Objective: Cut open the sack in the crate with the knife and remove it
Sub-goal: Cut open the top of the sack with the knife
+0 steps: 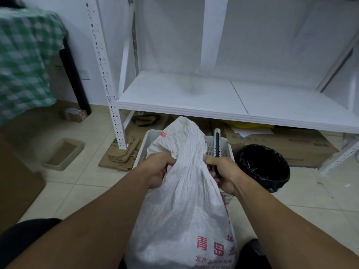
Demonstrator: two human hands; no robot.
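White shelf rack [213,98] is standing vs. the back wall, its slotted upright [108,90] reaching down to the tiled floor [87,181]. Flattened cardboard [122,154] is lying round the upright's foot. A big printed carton [281,144] is sitting under the shelf board, w/ sth yellow [240,125] showing behind it. A black-lined bin [263,166] is standing in front of that carton. At left, a shallow tray [63,153] is resting on the tiles, a small box [74,114] is lying near a black leg [74,78], and a green checked cloth [25,59], blurred, is hanging above.
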